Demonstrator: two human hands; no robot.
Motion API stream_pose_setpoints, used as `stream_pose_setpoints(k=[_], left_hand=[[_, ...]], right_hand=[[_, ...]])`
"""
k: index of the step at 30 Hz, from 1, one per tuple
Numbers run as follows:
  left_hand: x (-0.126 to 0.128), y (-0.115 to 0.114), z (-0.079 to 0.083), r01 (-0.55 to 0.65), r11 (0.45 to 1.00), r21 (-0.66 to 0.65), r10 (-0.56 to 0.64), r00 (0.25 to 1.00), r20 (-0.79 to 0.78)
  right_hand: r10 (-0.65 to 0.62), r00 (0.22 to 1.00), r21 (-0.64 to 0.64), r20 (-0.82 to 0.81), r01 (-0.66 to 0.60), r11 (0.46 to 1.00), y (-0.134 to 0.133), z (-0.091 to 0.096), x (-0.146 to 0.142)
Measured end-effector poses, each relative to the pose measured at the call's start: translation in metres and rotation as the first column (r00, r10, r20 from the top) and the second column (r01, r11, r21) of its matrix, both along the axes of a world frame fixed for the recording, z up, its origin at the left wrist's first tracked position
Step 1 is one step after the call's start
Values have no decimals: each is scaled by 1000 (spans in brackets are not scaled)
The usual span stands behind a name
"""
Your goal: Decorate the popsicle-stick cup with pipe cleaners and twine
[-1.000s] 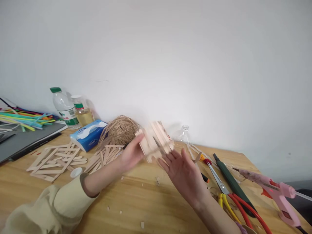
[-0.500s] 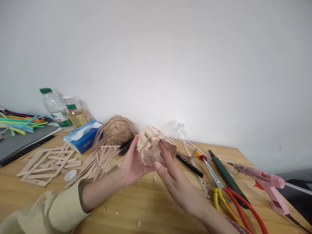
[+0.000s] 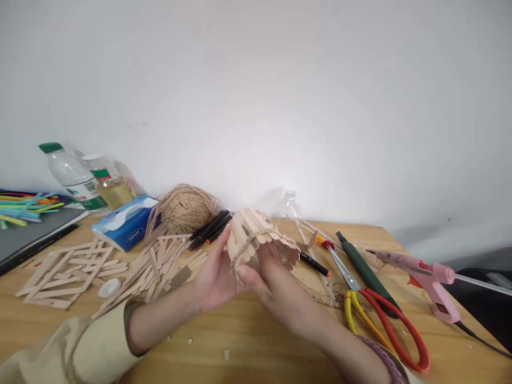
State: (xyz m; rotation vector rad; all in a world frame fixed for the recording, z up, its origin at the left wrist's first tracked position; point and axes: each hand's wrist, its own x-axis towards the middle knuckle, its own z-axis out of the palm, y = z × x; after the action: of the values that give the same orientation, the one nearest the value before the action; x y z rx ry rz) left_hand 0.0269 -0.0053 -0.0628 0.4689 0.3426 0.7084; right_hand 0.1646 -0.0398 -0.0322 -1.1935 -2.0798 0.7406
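A small barrel-shaped piece made of wooden craft sticks (image 3: 260, 234), with twine wound round it, is held just above the table. My left hand (image 3: 216, 274) cups its left side, fingers closed against the sticks. From below and in front, my right hand (image 3: 272, 288) grips its lower edge with the thumb pressed on the twine. A ball of tan twine (image 3: 182, 210) lies behind it to the left.
Loose craft sticks (image 3: 160, 264) and stick frames (image 3: 60, 272) lie at the left, with a tissue pack (image 3: 124, 226) and two bottles (image 3: 74, 178). Black markers (image 3: 210, 229), red-and-yellow scissors (image 3: 376, 314), a green tool (image 3: 366, 272) and a pink glue gun (image 3: 424, 274) lie at the right.
The stick piece has come lower and nearer the table. My right hand went from spread open beside it to gripping its underside. The view shifted right.
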Motion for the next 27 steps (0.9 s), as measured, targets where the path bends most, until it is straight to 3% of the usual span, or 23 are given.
stream_pose_setpoints(k=[6,11,18,24,27], left_hand=[[1,-2,2,51,999,4,-51,998,-26],[0,-3,0,29,999,15,-28,996,-88],[-1,-4,-2,18,999,-27,-20,999,-48],[-1,-4,1,-36,997,-62,29,993,-114],[0,-4,0,-106,994,-22,102,984,-146]], right_hand=[[-42,998,6,44,42,999,-2,1,-3],[-51,998,-6,42,51,999,-1,0,-2],[-50,998,-15,48,51,999,0,-2,1],[-73,997,-18,-5,72,997,0,-3,0],[-105,993,-58,-53,102,993,-8,11,4]])
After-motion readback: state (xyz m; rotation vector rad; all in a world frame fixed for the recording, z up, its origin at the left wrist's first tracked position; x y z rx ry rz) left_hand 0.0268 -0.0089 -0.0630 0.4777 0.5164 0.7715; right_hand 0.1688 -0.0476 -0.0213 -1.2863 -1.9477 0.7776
